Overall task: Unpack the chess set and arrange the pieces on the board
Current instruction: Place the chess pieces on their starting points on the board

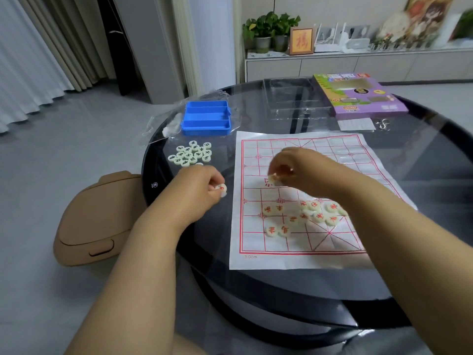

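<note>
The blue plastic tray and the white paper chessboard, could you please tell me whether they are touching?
Apart. The head view shows dark glass tabletop between the blue plastic tray and the white paper chessboard.

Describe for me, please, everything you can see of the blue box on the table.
The blue box looks like moulded plastic, rectangular with rounded corners. It lies flat and open side up, showing long compartments split by ridges; nothing is visible inside them. It sits on the dark round table at the far left, beyond the heap of black-lettered pieces and left of the paper board, with a clear plastic bag beside it. Neither hand touches it.
</note>
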`<state>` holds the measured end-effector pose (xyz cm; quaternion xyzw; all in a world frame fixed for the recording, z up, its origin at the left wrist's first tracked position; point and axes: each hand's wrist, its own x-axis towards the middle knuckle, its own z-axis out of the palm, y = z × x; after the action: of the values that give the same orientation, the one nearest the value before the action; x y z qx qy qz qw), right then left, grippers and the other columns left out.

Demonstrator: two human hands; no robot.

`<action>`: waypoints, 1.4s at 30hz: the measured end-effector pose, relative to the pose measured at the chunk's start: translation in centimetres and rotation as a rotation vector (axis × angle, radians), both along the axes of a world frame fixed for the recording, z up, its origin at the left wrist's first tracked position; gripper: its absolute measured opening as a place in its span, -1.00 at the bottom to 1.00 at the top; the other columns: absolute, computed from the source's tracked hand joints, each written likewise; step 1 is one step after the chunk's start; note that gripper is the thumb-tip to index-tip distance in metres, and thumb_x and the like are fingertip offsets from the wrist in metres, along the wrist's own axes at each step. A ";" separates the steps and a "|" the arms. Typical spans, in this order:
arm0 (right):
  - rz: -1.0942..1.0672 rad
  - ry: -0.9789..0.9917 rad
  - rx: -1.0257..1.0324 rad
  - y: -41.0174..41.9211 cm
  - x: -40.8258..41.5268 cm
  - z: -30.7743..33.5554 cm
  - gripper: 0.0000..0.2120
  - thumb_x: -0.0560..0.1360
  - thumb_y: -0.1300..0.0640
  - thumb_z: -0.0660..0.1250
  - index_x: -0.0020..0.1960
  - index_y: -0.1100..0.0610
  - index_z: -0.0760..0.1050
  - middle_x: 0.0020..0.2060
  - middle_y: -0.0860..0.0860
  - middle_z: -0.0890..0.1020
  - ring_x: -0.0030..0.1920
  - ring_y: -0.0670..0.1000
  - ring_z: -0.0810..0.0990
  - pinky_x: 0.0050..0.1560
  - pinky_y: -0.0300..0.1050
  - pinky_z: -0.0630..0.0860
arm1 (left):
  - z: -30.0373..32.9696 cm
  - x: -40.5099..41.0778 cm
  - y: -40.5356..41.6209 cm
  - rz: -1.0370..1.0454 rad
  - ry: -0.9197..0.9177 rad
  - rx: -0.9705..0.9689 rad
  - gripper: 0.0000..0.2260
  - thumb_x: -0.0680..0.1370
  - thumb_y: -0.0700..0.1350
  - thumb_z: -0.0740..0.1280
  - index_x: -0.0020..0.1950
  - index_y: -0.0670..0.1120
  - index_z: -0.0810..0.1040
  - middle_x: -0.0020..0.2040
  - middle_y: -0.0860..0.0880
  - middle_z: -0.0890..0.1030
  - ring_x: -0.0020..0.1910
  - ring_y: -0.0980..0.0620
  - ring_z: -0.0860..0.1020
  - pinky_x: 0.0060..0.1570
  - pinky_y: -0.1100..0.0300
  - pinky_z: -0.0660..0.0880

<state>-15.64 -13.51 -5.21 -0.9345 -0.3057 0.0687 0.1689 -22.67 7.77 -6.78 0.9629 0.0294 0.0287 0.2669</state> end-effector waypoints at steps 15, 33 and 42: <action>0.028 0.084 -0.141 -5.2 -6.8 -2.0 -0.78 0.56 0.11 0.26 0.19 -0.03 0.50 0.07 -0.14 0.46 -0.05 -0.18 0.38 -0.01 -0.43 0.33 | 0.1 -1.1 -6.5 -0.332 0.230 0.207 -0.78 0.51 -0.07 0.40 0.15 0.02 0.58 0.08 0.10 0.55 0.01 0.13 0.51 0.07 0.23 0.49; 0.024 -0.080 0.113 6.0 0.6 -0.6 -0.76 0.51 0.16 0.35 0.17 0.06 0.54 0.09 -0.01 0.56 -0.03 -0.07 0.50 0.03 -0.23 0.49 | -0.9 2.0 2.2 0.159 -0.126 0.093 -0.84 0.52 -0.09 0.40 0.07 -0.08 0.62 0.02 -0.01 0.55 0.01 -0.01 0.55 0.04 0.18 0.43; 0.042 -0.119 0.019 13.7 7.3 -3.4 -0.56 0.46 0.11 0.39 0.32 0.11 0.46 0.24 0.09 0.47 0.22 0.11 0.46 0.24 -0.04 0.41 | -3.7 7.1 6.1 0.251 -0.068 0.252 -0.50 0.49 0.14 0.38 0.31 -0.14 0.49 0.23 -0.14 0.46 0.21 -0.15 0.42 0.19 0.02 0.42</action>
<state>-8.36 0.19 -8.59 -0.9286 -0.3354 0.0135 0.1580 -15.58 13.90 -10.48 0.9759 0.1364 0.0978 0.1395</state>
